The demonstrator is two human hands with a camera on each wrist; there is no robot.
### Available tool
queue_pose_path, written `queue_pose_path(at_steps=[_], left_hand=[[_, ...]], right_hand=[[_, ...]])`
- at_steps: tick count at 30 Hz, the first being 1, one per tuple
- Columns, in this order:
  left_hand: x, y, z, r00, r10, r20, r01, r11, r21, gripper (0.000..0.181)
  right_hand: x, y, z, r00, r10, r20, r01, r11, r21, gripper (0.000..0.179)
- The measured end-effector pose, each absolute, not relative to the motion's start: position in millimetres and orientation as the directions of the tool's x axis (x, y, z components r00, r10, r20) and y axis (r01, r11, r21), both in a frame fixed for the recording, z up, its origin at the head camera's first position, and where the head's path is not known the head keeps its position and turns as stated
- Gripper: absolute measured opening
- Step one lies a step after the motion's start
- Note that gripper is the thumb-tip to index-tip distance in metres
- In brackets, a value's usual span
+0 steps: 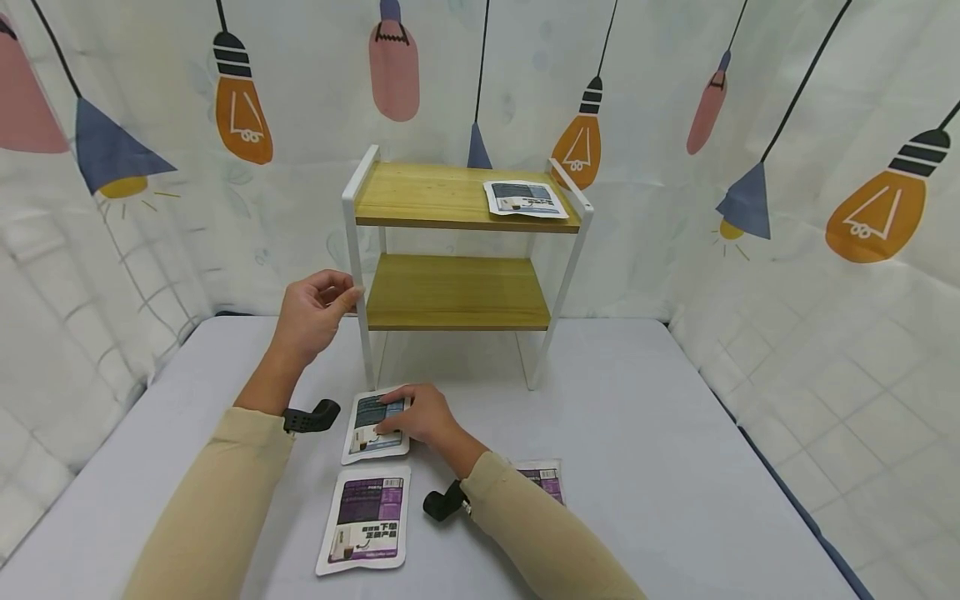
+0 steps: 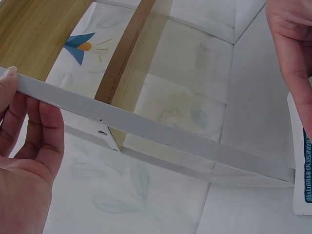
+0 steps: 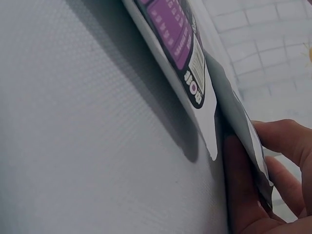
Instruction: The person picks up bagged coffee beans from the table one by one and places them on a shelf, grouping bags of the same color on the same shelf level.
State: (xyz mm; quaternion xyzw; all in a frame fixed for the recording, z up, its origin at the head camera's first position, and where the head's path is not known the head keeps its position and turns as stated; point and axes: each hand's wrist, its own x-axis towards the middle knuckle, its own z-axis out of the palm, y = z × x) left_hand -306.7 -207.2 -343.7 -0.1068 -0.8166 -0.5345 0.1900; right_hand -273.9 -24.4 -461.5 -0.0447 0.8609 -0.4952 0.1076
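Note:
My left hand (image 1: 310,315) pinches the white left upright of a two-tier shelf rack (image 1: 457,293) between thumb and fingers; the left wrist view shows the white bar (image 2: 146,129) running out of that grip. On the table in front of the rack, my right hand (image 1: 427,414) pinches the right edge of a white pouch with a dark blue label (image 1: 366,440). In the right wrist view, fingers sit under this pouch (image 3: 234,105) and the thumb is on its other face. A purple-labelled pouch (image 1: 367,518) lies just nearer than it.
Another blue-labelled pouch (image 1: 527,198) lies on the right of the rack's top board. A second purple-labelled pouch (image 1: 549,477) is partly hidden by the right sleeve. The white-covered table (image 1: 637,433) is enclosed by curtains (image 1: 300,192) printed with lamps.

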Motion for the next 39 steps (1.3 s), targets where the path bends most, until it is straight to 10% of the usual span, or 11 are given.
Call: queue_pose_path(at_steps=[39], left_hand=[[-306.0,-206.1,-344.0,-0.899,-0.026,0.437,0.390,0.407,0.826,0.036]], right_hand=[[-272.9,-17.3,-463.4,-0.963,-0.208,-0.174,0.064,0.447,-0.892,0.032]])
